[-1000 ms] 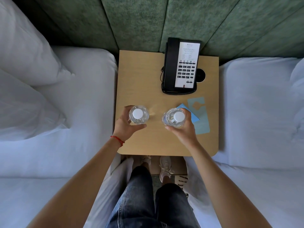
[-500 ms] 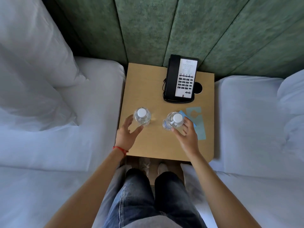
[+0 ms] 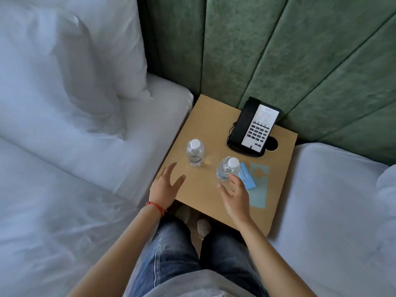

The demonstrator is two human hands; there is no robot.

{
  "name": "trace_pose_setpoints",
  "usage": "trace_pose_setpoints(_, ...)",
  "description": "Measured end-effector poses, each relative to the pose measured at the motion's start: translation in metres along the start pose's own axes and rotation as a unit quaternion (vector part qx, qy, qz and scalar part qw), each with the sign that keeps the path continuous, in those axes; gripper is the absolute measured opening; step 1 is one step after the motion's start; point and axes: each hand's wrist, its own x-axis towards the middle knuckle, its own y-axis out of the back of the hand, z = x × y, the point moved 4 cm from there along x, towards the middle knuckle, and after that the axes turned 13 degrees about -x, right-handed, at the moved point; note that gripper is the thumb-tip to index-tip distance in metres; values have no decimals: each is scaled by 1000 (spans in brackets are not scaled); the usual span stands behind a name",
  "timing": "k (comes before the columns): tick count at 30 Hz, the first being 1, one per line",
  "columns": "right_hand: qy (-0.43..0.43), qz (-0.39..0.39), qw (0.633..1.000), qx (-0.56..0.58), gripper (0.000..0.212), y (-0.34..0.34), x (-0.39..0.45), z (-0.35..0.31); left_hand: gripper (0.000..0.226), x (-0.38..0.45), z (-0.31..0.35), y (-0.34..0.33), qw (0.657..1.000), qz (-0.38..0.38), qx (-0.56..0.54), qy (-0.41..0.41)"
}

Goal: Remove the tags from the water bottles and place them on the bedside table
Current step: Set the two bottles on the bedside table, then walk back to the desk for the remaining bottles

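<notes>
black phone (image 3: 254, 127) upright | white pillows (image 3: 70, 58) | green headboard panels (image 3: 267, 50)

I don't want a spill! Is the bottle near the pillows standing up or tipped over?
Standing up. The left bottle rests on its base on the bedside table, white cap on top, with the left hand apart from it.

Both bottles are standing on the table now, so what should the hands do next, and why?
Probably just draw both hands back. The left bottle and right bottle stand upright on the bedside table; the left hand is open and clear, the right hand open by its bottle.
</notes>
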Motion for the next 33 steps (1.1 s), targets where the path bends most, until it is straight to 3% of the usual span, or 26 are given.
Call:
trace_pose_setpoints(5, 141, -52, 983, -109, 46, 15, 2, -10, 49, -47, -4, -4, 998, 55, 1, 31)
trace_pose_setpoints(14, 330, -140, 896, -263, 53, 0, -7, -39, 45, -127, -18, 15, 978, 197, 39, 51)
trace_pose_setpoints(23, 441, -224, 812, -310, 56, -53, -55, -64, 46, -200, -54, 28, 945, 302, 10, 124)
trace_pose_setpoints(33, 528, -267, 728, -346, 58, -121, -145, -82, 49, -308, -112, 48, 903, 390, -10, 179)
